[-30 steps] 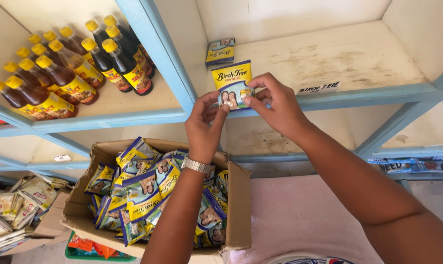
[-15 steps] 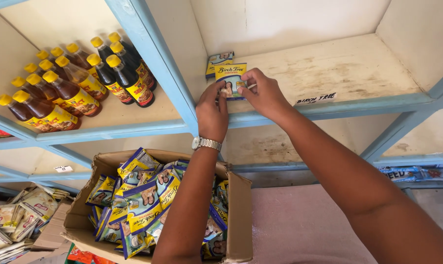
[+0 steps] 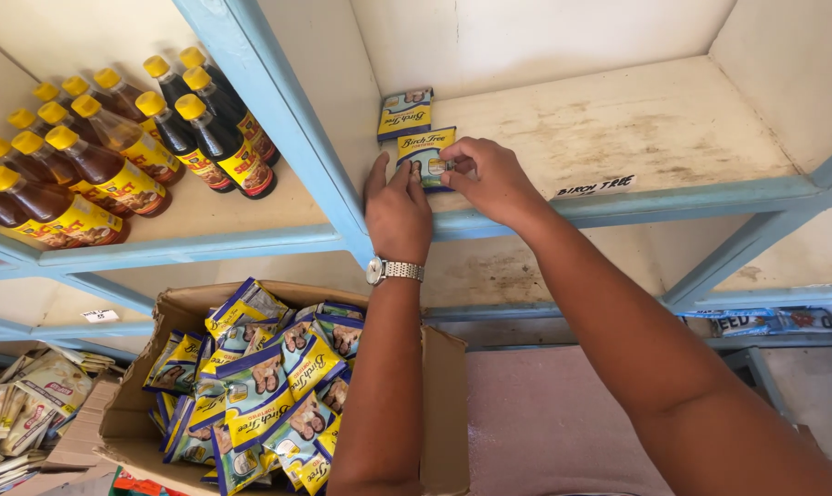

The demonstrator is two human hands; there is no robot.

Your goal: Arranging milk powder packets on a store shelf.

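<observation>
Up on the shelf, both hands on one sachet

Head view: Both hands meet at the front left corner of the cream-painted shelf [image 3: 636, 119], close to the blue upright post [image 3: 278, 119]. The right hand [image 3: 494, 179] has its grip closed on a small yellow-and-blue sachet [image 3: 425, 152], thumb and fingertips pinching the sachet's right edge. The left hand [image 3: 397, 211] lies flat and mostly open just below and to the left, its fingertips touching the sachet's lower left side; it does not wrap around anything. A metal wristwatch [image 3: 395, 270] sits on that wrist. The sachet lies near the shelf's front edge, in the left corner, with a second sachet [image 3: 405, 113] of the same kind just behind it, closer to the back wall. Whether the two packets touch cannot be told. A white paper label [image 3: 595, 186] is stuck along the shelf's front edge, to the right of the right hand.

In the compartment to the left of the post, dark sauce bottles [image 3: 113, 156] with yellow caps stand in rows. Below the arms, an open cardboard box [image 3: 452, 413] holds a heap of matching sachets [image 3: 260, 386]. More packets [image 3: 30, 404] lie loose on a lower level at the far left.
</observation>
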